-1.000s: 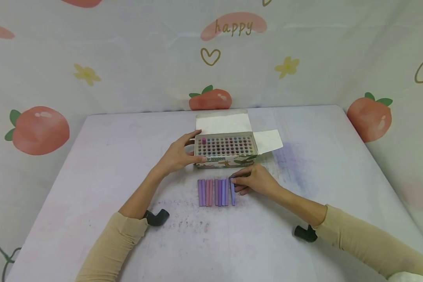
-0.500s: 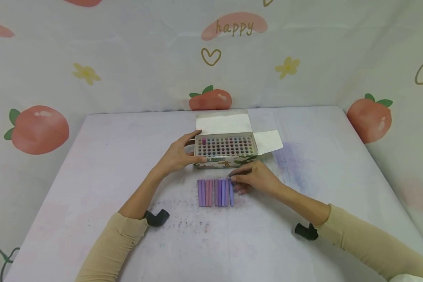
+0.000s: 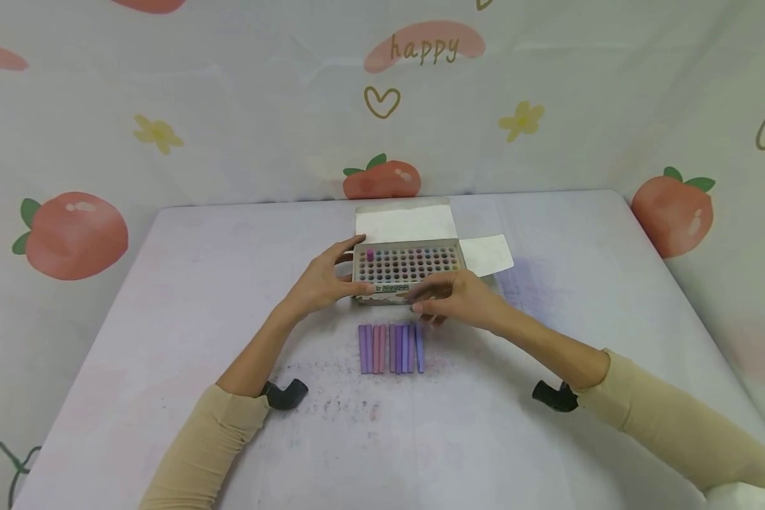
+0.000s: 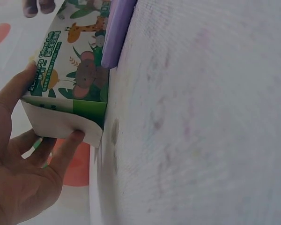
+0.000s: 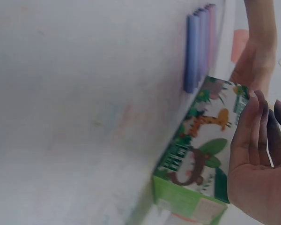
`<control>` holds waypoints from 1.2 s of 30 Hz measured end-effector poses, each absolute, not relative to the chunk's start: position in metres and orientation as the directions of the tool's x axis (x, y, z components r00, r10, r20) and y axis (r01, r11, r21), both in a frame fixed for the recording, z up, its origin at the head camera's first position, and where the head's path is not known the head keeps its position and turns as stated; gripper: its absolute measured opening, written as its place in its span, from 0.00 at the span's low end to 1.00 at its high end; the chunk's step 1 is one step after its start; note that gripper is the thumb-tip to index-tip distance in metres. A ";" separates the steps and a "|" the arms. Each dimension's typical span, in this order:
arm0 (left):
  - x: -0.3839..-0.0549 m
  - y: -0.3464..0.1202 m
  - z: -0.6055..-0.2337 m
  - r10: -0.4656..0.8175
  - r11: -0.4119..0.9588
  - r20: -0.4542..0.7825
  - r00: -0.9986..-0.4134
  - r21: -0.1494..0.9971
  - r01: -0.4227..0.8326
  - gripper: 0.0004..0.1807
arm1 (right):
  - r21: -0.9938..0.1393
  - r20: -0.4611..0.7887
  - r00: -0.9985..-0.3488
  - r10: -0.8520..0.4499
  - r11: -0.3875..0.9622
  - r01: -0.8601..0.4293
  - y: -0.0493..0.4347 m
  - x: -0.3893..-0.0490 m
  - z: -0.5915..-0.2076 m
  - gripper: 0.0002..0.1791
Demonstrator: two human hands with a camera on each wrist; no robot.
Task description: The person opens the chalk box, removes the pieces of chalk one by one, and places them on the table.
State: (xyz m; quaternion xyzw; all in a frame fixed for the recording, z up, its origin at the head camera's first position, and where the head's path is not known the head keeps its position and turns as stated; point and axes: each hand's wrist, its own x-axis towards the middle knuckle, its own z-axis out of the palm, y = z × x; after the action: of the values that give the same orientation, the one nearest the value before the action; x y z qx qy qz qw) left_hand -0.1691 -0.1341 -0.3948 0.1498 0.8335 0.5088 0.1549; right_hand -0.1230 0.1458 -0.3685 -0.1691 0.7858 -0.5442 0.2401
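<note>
My left hand (image 3: 321,280) grips the left end of a cardboard chalk box (image 3: 389,296), thumb at the front and fingers toward the back. In the left wrist view, its fingertips touch a white end flap (image 4: 56,123). The box top is a grid of holes with coloured ends inside, and one magenta chalk stick (image 3: 370,255) stands up above the rest. My right hand (image 3: 462,301) hovers at the box's front right with fingers loosely bent, holding nothing visible. Below lies a row of purple and pink chalk sticks (image 3: 382,348), with a blue-violet chalk stick (image 3: 419,348) at its right end.
The box's white lid (image 3: 408,223) lies folded back, and a side flap (image 3: 486,255) sticks out to the right. Purple chalk smudges (image 3: 529,290) mark the white tabletop (image 3: 229,262). A printed curtain (image 3: 261,92) hangs behind the table.
My right hand has let go of the rightmost chalk stick, which shifted left toward the row. The hand then rose toward the box front. My left hand stays on the box.
</note>
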 end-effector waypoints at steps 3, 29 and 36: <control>-0.169 -0.134 -0.395 0.407 0.437 -0.108 -0.907 0.895 0.090 0.53 | -0.937 -0.177 -0.818 -0.547 0.347 -0.029 0.144 -0.129 -0.363 0.18; -0.169 -0.135 -0.395 0.422 0.408 -0.118 -0.899 0.910 0.072 0.52 | -0.968 -0.062 -0.865 -0.497 0.241 -0.070 0.119 -0.189 -0.362 0.16; -0.169 -0.136 -0.394 0.425 0.410 -0.103 -0.899 0.908 0.090 0.52 | -0.937 -0.047 -0.880 -0.473 0.327 -0.126 0.104 -0.197 -0.370 0.17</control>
State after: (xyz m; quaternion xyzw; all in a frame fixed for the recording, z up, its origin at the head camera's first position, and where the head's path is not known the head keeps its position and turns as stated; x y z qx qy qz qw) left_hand -0.1695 -0.1364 -0.3940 0.1563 0.8241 0.5201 0.1611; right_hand -0.1968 0.1044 -0.3701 -0.1871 0.7991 -0.5490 0.1581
